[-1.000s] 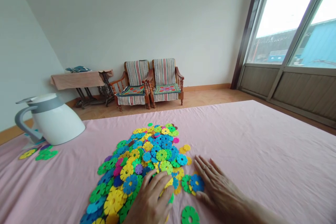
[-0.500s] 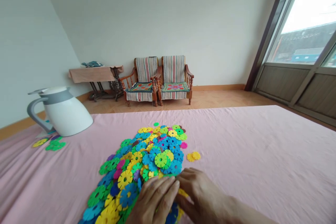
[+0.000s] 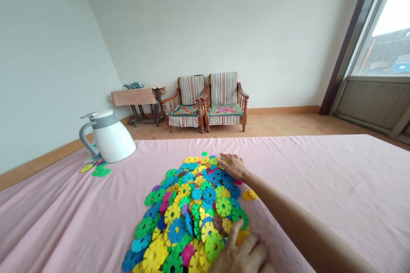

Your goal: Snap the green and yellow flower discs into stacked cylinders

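Observation:
A long heap of flower-shaped plastic discs (image 3: 184,190) in blue, green, yellow, pink and purple lies on the pink cloth (image 3: 320,187). My right hand (image 3: 233,165) rests at the heap's far right edge, fingers stretched out and holding nothing. Low in the view, my left hand (image 3: 245,251) is at the near right edge of the heap, with its fingers bent and apart and nothing seen in them. Two yellow discs (image 3: 250,195) lie beside my right forearm, partly hidden by it. A green disc (image 3: 204,154) sits alone beyond the heap.
A white and grey jug (image 3: 115,138) stands at the left, with a few green discs (image 3: 101,171) and a yellow one (image 3: 86,167) near its base. Past the table's far edge are two wooden armchairs (image 3: 224,94) and a small cloth-covered table (image 3: 136,97).
My hands have parted. The right has reached forward to the heap's far end; the left has shifted right, uncovering discs near me. The view has turned slightly left.

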Demonstrator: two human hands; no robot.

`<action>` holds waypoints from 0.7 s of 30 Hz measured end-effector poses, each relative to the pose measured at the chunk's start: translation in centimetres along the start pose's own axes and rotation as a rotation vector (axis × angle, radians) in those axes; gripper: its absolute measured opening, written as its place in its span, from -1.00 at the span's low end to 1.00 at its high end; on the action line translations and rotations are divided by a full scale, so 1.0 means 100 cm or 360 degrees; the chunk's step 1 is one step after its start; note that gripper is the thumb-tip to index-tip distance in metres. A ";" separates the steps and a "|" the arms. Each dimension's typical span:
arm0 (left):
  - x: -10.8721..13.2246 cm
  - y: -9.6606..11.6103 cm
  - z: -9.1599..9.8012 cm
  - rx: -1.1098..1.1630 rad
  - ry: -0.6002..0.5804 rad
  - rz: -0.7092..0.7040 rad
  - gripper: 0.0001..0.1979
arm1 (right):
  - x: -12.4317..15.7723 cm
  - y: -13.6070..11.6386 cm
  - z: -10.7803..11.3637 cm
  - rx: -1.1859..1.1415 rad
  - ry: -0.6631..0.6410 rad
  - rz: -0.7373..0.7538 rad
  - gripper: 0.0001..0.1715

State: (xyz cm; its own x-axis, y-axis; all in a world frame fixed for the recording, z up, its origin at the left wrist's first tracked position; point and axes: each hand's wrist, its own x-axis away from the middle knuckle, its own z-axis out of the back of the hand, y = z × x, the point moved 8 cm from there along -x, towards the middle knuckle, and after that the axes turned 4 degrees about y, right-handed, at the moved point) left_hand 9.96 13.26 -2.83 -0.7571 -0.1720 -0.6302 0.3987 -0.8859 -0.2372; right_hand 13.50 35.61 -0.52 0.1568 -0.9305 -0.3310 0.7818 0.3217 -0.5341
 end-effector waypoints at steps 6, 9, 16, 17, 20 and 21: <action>0.013 -0.035 0.035 -0.0078 -0.0237 0.0028 -0.84 | 0.031 -0.038 -0.013 0.0015 -0.0060 0.0106 -0.42; 0.019 -0.052 0.054 -0.0016 -0.0419 0.0073 -0.82 | 0.043 -0.056 -0.015 -0.0020 -0.0078 0.0130 -0.43; 0.047 -0.083 0.069 0.0015 -0.0567 0.0154 -0.93 | 0.057 -0.098 -0.028 -0.0022 -0.0054 0.0185 -0.49; 0.051 -0.088 0.070 -0.0002 -0.0562 0.0163 -0.93 | 0.057 -0.104 -0.030 -0.0017 -0.0043 0.0182 -0.49; 0.058 -0.099 0.083 -0.0029 -0.0540 0.0151 -0.89 | 0.058 -0.116 -0.034 -0.0096 -0.0049 0.0174 -0.49; 0.058 -0.100 0.091 -0.0030 -0.0524 0.0149 -0.88 | 0.058 -0.120 -0.033 -0.0166 -0.0068 0.0196 -0.49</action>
State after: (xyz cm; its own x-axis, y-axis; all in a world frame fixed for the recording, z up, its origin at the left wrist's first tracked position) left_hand -3.15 17.21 2.60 -0.8419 -0.3849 -0.3782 0.4816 -0.8521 -0.2050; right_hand 3.07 26.91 1.35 0.2747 -0.8888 -0.3668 0.6886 0.4481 -0.5701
